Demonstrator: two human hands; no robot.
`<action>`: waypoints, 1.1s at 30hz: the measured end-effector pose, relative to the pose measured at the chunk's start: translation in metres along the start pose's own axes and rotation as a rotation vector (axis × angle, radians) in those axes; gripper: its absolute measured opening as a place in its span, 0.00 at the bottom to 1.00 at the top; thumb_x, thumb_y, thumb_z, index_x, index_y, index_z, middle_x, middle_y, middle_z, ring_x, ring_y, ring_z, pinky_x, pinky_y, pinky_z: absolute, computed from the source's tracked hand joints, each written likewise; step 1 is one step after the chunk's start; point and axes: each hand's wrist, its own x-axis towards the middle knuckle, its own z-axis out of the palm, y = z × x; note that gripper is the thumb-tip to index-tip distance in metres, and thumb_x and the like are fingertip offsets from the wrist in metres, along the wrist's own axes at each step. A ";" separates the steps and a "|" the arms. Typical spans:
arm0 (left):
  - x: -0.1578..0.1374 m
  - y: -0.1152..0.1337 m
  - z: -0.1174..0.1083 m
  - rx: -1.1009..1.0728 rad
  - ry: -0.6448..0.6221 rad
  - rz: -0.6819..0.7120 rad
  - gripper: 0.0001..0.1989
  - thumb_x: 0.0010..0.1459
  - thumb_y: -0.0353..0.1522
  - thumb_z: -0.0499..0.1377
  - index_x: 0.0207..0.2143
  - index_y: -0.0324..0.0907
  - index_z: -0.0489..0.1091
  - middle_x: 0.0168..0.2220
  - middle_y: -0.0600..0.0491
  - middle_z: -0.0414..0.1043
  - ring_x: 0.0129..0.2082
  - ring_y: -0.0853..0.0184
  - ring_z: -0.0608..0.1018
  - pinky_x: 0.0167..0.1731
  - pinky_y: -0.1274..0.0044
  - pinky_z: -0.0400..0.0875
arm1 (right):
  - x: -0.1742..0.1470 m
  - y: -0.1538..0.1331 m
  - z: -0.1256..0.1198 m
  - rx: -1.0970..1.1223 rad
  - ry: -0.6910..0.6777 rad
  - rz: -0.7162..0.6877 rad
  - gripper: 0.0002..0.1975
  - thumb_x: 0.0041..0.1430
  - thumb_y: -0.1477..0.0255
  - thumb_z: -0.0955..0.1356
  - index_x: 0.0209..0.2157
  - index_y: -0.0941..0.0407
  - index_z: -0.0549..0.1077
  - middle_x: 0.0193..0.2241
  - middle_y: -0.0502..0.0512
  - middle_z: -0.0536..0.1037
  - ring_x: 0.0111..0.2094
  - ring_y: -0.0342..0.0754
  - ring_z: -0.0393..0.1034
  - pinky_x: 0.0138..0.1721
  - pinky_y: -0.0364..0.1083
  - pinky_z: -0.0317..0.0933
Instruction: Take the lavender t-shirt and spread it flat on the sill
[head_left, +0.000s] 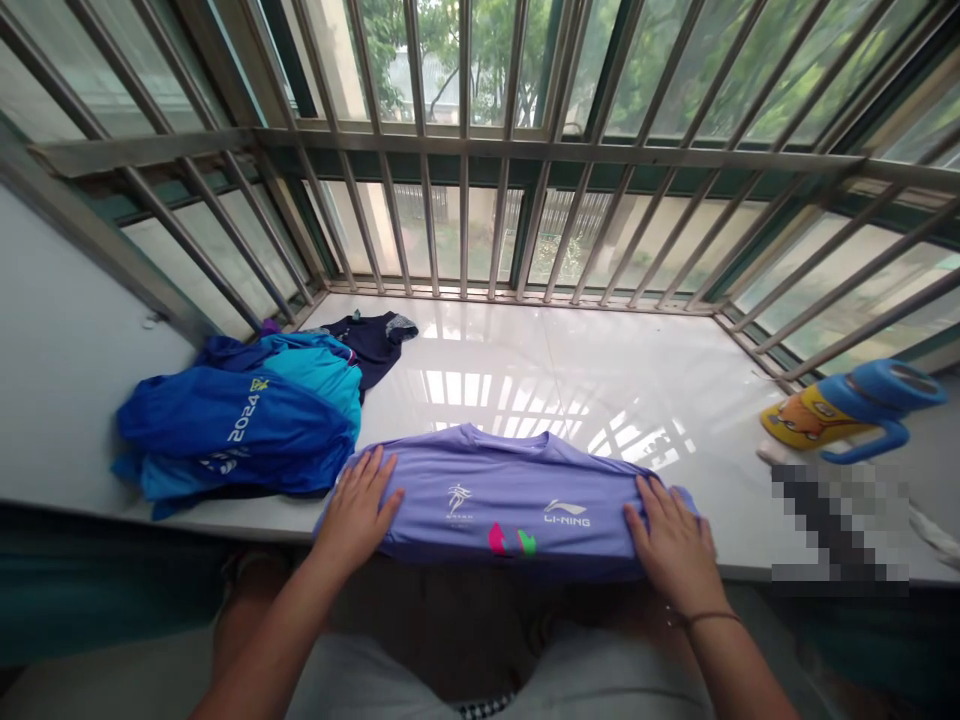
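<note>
Both hands lie flat with fingers spread, gripping nothing: the left hand (pixel 358 510) presses the left end and the right hand (pixel 670 535) the right end of a lilac Li-Ning T-shirt (pixel 510 505), which sits on the near edge of the glossy white windowsill (pixel 600 370). The shirt's long axis runs left to right, collar toward the far window bars (pixel 465 150), hem hanging over the near edge. On so slick a sill, that overhang could drag it off. A pile of blue jerseys (pixel 240 425) lies near left; a blue-and-yellow bottle (pixel 851 405) lies tipped at far right.
</note>
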 end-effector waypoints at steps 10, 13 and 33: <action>0.062 0.057 -0.008 -0.083 0.091 -0.058 0.25 0.75 0.42 0.52 0.66 0.38 0.71 0.68 0.36 0.71 0.68 0.46 0.72 0.71 0.55 0.63 | 0.036 -0.015 -0.041 0.082 0.267 -0.158 0.21 0.75 0.60 0.63 0.54 0.58 0.79 0.54 0.70 0.79 0.55 0.64 0.74 0.58 0.60 0.69; 0.100 0.088 -0.015 -0.051 0.021 -0.133 0.25 0.72 0.46 0.60 0.61 0.38 0.74 0.63 0.34 0.74 0.63 0.44 0.74 0.64 0.56 0.69 | 0.054 -0.063 -0.043 0.155 0.156 -0.255 0.20 0.75 0.59 0.66 0.57 0.57 0.77 0.55 0.68 0.78 0.57 0.62 0.73 0.59 0.56 0.67; 0.227 0.093 -0.002 -0.196 -0.084 -0.069 0.08 0.76 0.40 0.57 0.49 0.47 0.71 0.43 0.48 0.82 0.41 0.55 0.84 0.38 0.71 0.69 | 0.181 -0.120 -0.047 0.107 -0.171 -0.067 0.14 0.82 0.59 0.58 0.52 0.52 0.69 0.39 0.58 0.84 0.38 0.54 0.78 0.34 0.48 0.51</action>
